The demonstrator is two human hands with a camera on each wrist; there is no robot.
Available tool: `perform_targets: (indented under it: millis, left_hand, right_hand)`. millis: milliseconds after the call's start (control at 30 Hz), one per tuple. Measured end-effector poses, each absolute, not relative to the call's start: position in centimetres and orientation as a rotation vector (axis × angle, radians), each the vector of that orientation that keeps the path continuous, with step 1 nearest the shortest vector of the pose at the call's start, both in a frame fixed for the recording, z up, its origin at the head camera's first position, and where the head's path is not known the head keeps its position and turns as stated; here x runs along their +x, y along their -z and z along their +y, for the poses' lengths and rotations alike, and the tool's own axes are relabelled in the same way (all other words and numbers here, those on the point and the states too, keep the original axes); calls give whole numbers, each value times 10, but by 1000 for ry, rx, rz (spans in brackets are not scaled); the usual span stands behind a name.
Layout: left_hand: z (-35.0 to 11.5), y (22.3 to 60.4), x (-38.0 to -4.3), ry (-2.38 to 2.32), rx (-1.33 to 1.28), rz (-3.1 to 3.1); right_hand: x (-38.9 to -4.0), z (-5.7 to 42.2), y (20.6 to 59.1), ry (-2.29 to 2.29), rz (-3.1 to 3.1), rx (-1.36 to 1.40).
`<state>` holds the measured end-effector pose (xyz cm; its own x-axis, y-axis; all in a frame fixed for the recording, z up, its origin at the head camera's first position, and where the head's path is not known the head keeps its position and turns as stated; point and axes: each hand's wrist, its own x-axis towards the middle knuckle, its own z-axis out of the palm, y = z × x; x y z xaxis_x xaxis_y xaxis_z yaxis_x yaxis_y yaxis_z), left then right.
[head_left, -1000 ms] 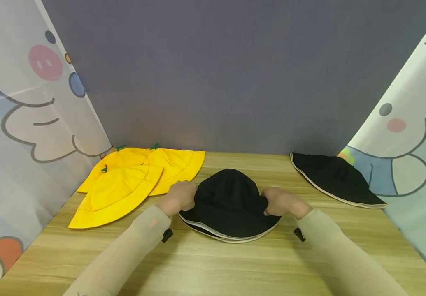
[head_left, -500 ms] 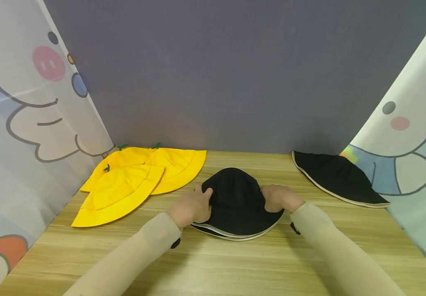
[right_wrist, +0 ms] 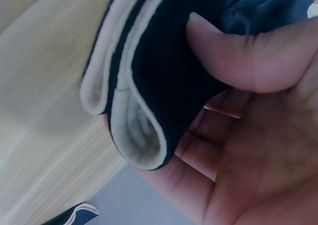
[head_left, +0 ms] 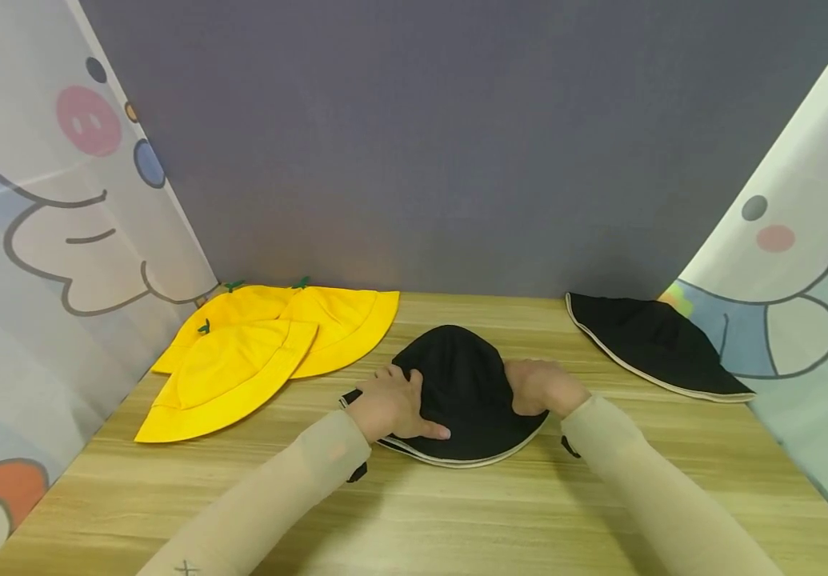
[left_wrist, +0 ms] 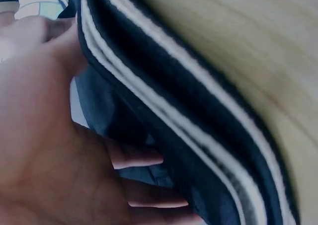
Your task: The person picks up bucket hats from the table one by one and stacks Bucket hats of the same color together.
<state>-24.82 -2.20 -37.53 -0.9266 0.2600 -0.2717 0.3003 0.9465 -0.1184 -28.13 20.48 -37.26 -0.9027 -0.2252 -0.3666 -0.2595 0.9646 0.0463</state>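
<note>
Black bucket hats with pale brim edges lie nested at the middle of the table; I name the top one the black bucket hat (head_left: 460,400). My left hand (head_left: 394,404) rests on its left side, fingers spread and thumb across the brim. Seen from the left wrist, that hand (left_wrist: 54,130) has its fingers extended against the layered brim (left_wrist: 169,106). On the other side, my right hand (head_left: 539,386) grips the brim. Up close, the right thumb lies over the dark cloth and the fingers (right_wrist: 198,150) curl beneath the folded brim (right_wrist: 144,120).
Several yellow hats (head_left: 226,368) with green sprout tips overlap at the back left. Another black hat (head_left: 651,344) lies folded at the back right. A grey panel (head_left: 414,144) stands behind the wooden table (head_left: 457,528), with cartoon-printed sheets (head_left: 39,240) at both sides.
My left hand has let go of the left brim edge, moved right and spread its fingers on the hat. The right hand has shifted slightly but keeps its grip.
</note>
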Motion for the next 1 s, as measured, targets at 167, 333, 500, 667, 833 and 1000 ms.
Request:
perform_targets:
  millis: [167, 333, 500, 667, 833, 1000]
  left_hand:
    - [-16, 377, -250, 243, 392, 2846]
    - [-10, 377, -255, 284, 362, 2784]
    - [-9, 378, -262, 280, 357, 2760]
    - [-9, 378, -265, 267, 372, 2766]
    - [-8, 377, -265, 300, 372, 2758]
    - [-7, 377, -264, 300, 369, 2743]
  right_hand:
    - [-280, 206, 369, -161, 2766, -359]
    - [-279, 206, 370, -144, 2765, -345]
    - [-281, 211, 372, -102, 2762, -359]
    - [-285, 221, 373, 9, 2761, -437]
    - [-286, 230, 372, 129, 2729, -532]
    - [-283, 236, 372, 228, 2708, -573]
